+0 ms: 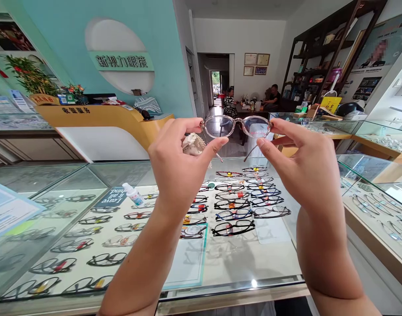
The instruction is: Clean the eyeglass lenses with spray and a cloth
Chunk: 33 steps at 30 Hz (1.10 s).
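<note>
A pair of eyeglasses (238, 121) with round lenses and a clear, pinkish frame is held up in front of me, above the glass counter. Its left end sits between the thumb and fingers of my left hand (184, 149). At the other end, my right hand (296, 153) pinches the frame near the hinge. Both temples point down and inward below the lenses. Faint printing shows on the lenses. Beneath my hands, rows of eyeglasses (233, 215) lie folded in the display case. A white shell-like object (193, 145) is partly hidden behind my left hand.
The glass display case (273, 259) spans the front, with a small spray bottle (133, 194) on its left. Another glass case (378, 206) stands at the right. A yellow-fronted reception counter (122, 127) is at back left. Two people (273, 98) sit at a table farther back.
</note>
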Each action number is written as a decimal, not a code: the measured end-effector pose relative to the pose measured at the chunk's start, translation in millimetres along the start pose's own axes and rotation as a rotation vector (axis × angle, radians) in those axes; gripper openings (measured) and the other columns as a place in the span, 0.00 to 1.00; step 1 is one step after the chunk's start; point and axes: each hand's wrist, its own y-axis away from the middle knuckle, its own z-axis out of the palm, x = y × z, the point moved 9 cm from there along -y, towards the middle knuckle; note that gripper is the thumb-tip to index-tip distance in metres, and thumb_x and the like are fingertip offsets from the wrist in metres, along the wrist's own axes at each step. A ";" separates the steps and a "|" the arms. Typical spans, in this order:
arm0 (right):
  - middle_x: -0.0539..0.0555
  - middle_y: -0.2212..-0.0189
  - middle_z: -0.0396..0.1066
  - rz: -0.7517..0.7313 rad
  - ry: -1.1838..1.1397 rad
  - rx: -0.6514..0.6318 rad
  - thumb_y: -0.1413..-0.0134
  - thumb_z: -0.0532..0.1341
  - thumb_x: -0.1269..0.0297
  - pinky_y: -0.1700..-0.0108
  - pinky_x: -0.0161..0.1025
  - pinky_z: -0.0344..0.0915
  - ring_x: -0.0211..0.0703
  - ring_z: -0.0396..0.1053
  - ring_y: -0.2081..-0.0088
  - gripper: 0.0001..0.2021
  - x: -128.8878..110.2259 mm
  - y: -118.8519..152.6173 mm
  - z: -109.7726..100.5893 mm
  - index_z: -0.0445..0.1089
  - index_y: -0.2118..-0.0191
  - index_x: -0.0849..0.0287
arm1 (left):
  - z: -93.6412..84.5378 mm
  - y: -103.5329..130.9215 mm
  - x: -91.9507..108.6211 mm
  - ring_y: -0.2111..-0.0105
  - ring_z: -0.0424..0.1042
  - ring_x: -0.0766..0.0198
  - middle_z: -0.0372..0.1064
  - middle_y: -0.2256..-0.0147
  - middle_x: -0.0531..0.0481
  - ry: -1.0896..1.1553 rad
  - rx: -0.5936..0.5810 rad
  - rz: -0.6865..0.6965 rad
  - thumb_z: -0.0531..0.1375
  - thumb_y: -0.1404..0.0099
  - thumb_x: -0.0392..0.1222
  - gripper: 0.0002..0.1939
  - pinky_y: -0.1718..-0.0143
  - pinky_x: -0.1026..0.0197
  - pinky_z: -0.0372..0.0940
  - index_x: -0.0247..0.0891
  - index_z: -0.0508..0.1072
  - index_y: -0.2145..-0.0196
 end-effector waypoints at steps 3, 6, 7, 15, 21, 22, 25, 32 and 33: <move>0.55 0.60 0.85 0.020 0.004 -0.022 0.29 0.69 0.48 0.47 0.60 0.81 0.59 0.86 0.57 0.15 2.9 -0.4 5.2 0.83 0.46 0.50 | -0.2 -0.6 0.1 0.51 0.81 0.47 0.81 0.57 0.48 -0.009 -0.001 0.006 0.76 0.32 0.64 0.19 0.48 0.41 0.75 0.53 0.82 0.52; 0.56 0.58 0.86 0.081 -0.008 -0.057 0.30 0.69 0.50 0.48 0.59 0.80 0.58 0.86 0.57 0.14 8.4 -1.9 10.9 0.83 0.49 0.52 | -2.6 -0.2 1.6 0.53 0.81 0.48 0.81 0.57 0.49 -0.038 0.023 0.032 0.77 0.33 0.64 0.21 0.49 0.43 0.75 0.53 0.82 0.51; 0.56 0.57 0.86 0.086 -0.028 -0.072 0.31 0.69 0.50 0.49 0.58 0.80 0.57 0.85 0.58 0.14 9.1 -2.6 13.2 0.84 0.49 0.52 | -3.3 0.0 1.9 0.53 0.81 0.48 0.81 0.57 0.49 -0.043 0.030 0.037 0.77 0.33 0.64 0.21 0.49 0.43 0.76 0.52 0.82 0.51; 0.57 0.57 0.86 0.077 -0.107 -0.137 0.29 0.67 0.49 0.54 0.52 0.80 0.53 0.83 0.59 0.15 10.6 -5.0 23.5 0.85 0.49 0.52 | -2.6 -0.4 -3.6 0.43 0.80 0.42 0.80 0.53 0.47 -0.041 0.000 -0.003 0.76 0.32 0.63 0.21 0.41 0.38 0.77 0.53 0.81 0.48; 0.56 0.56 0.87 0.128 -0.062 -0.178 0.30 0.66 0.50 0.55 0.50 0.77 0.53 0.83 0.60 0.15 9.8 -5.8 24.9 0.85 0.50 0.52 | -3.9 -1.0 -4.9 0.40 0.78 0.38 0.81 0.51 0.45 0.026 -0.003 -0.014 0.75 0.33 0.64 0.22 0.45 0.38 0.77 0.54 0.81 0.48; 0.57 0.55 0.87 0.152 -0.050 -0.196 0.30 0.66 0.51 0.54 0.51 0.77 0.54 0.83 0.59 0.15 10.3 -5.8 25.6 0.85 0.50 0.52 | -4.0 -1.1 -4.9 0.39 0.78 0.37 0.81 0.50 0.45 0.038 -0.008 -0.016 0.75 0.33 0.64 0.22 0.46 0.38 0.76 0.55 0.81 0.48; 0.58 0.53 0.87 0.204 -0.032 -0.238 0.30 0.66 0.52 0.52 0.53 0.77 0.57 0.83 0.56 0.14 10.7 -5.8 27.0 0.85 0.49 0.52 | -6.6 -1.5 -2.2 0.41 0.77 0.37 0.81 0.50 0.46 0.014 0.002 0.013 0.75 0.33 0.65 0.22 0.46 0.36 0.76 0.55 0.82 0.48; 0.57 0.54 0.87 0.196 -0.052 -0.258 0.29 0.65 0.52 0.52 0.51 0.76 0.56 0.83 0.56 0.14 10.0 -5.8 30.2 0.86 0.50 0.51 | -7.4 -2.5 -2.2 0.39 0.75 0.36 0.81 0.50 0.46 0.012 -0.005 0.027 0.73 0.31 0.65 0.23 0.45 0.34 0.76 0.54 0.82 0.46; 0.57 0.54 0.87 0.195 -0.055 -0.259 0.30 0.65 0.52 0.53 0.51 0.76 0.56 0.83 0.57 0.14 10.3 -5.8 30.6 0.86 0.50 0.51 | -6.9 -2.7 -2.9 0.38 0.75 0.36 0.81 0.49 0.46 0.025 -0.012 0.020 0.73 0.31 0.65 0.23 0.45 0.34 0.75 0.54 0.82 0.45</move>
